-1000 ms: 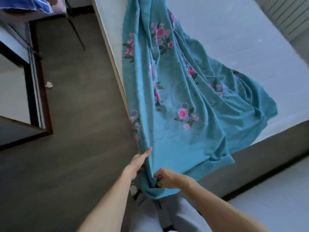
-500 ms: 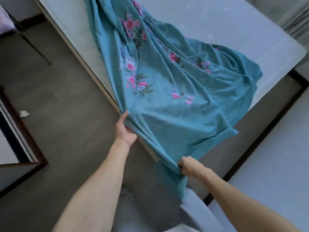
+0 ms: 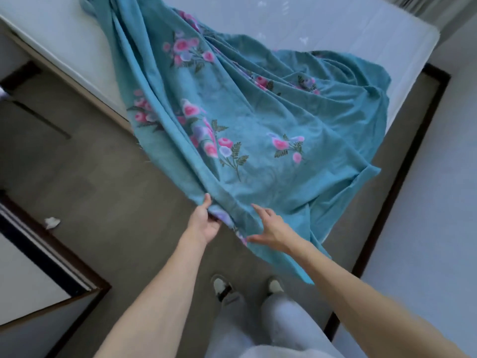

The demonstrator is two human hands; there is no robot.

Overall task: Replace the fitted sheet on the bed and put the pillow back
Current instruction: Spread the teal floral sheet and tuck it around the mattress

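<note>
Right hand has released the hem it pinched half a second ago, fingers now spread beside it. Left hand grasps the sheet edge. Sheet remains bunched over the mattress near corner; spreading not yet begun.

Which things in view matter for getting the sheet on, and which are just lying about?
For the job:
teal floral sheet, bunched across the bed
bare mattress
left hand, gripping the sheet's near edge
right hand, fingers spread at the sheet

Lying about:
crumpled white scrap on the floor
dark-framed cabinet at left

No pillow in view.
</note>
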